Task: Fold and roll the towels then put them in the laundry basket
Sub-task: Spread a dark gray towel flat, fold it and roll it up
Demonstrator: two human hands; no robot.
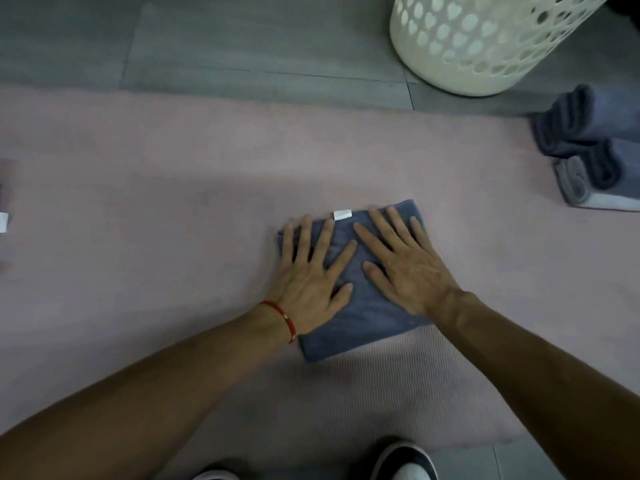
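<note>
Two shoe tips, a dark one with a white toe (405, 460) and a paler one (214, 475), poke in at the bottom edge, nearest the camera, standing on the grey tiled floor (242, 46). Just beyond them a pale pink mat (138, 202) spreads across most of the view.

On the mat, a little right of centre, lies a folded blue towel (360, 317), a flat rectangle turned slightly askew, with a small white label (342, 215) at its far edge. Both forearms reach in from below. The left hand (313, 271) lies palm down on the left half of the towel, fingers straight and spread, its grip open and pressing flat rather than closing on the cloth. A red cord bracelet (282, 318) circles that wrist. The right hand (403, 261) rests palm down on the right half in the same way, fingers splayed and straight, holding nothing.

At the right edge of the mat, well apart from the hands, sit rolled towels: dark blue-grey ones (575, 123) behind, with a lighter grey one (575, 181) in front of them. Beyond, on the floor at the top right, stands the white laundry basket (485, 39), its wall pierced with round holes; its inside cannot be seen. Something small and white (3, 222) shows at the left edge, too cropped to identify.
</note>
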